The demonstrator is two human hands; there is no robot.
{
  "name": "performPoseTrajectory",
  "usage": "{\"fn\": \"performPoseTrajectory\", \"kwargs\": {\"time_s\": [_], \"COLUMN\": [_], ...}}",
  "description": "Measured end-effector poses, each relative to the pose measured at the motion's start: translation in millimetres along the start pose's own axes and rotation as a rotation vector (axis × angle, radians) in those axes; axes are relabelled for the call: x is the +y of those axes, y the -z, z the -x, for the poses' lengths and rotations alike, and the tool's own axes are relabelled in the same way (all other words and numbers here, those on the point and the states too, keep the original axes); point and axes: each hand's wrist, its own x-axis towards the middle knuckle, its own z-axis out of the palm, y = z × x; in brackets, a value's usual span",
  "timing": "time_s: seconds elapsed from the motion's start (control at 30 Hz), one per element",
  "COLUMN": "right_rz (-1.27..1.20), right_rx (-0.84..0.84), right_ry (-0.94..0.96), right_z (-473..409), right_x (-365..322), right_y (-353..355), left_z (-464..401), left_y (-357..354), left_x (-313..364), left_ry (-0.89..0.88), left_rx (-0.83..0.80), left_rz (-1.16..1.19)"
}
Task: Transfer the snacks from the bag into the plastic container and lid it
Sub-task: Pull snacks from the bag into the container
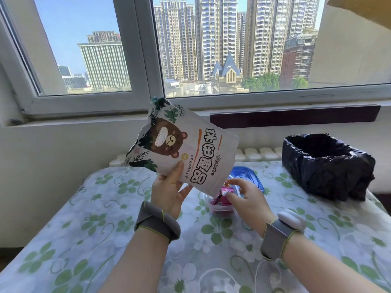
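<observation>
My left hand [169,190] grips the lower edge of a white snack bag [182,144] printed with a brown bear, held tilted in the air above the table. Under the bag stands a clear plastic container [220,208] with pink wrapped snacks [223,197] inside. My right hand [246,199] reaches into the container, its fingertips pinching a pink snack wrapper. A blue lid [251,176] lies just behind the container, partly hidden by the bag and my right hand.
The table carries a white cloth with green flowers [105,229]. A bin lined with a black bag [325,166] stands at the back right. A radiator [254,154] and a window sill run behind the table.
</observation>
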Motion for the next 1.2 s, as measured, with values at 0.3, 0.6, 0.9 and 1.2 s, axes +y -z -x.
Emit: {"fn": "performPoseTrajectory", "kwargs": {"time_s": [0.3, 0.6, 0.9, 1.2], "right_rz": [0.002, -0.051, -0.02, -0.032], "right_rx": [0.005, -0.004, 0.046, 0.071], "right_ry": [0.033, 0.025, -0.01, -0.011], "right_z": [1.0, 1.4, -8.6, -11.6], "right_x": [-3.1, -1.1, 10.9, 15.7], "right_y": [-0.6, -0.6, -1.9, -3.2], "left_z": [-0.6, -2.9, -1.0, 3.0], "left_y": [-1.0, 2.4, 2.6, -9.4], "left_x": [2.6, 3.2, 3.4, -1.0], "left_ry": [0.011, 0.04, 0.024, -0.009], "left_rx": [0.013, -0.043, -0.12, -0.05], "left_rz": [0.05, 0.009, -0.013, -0.084]}}
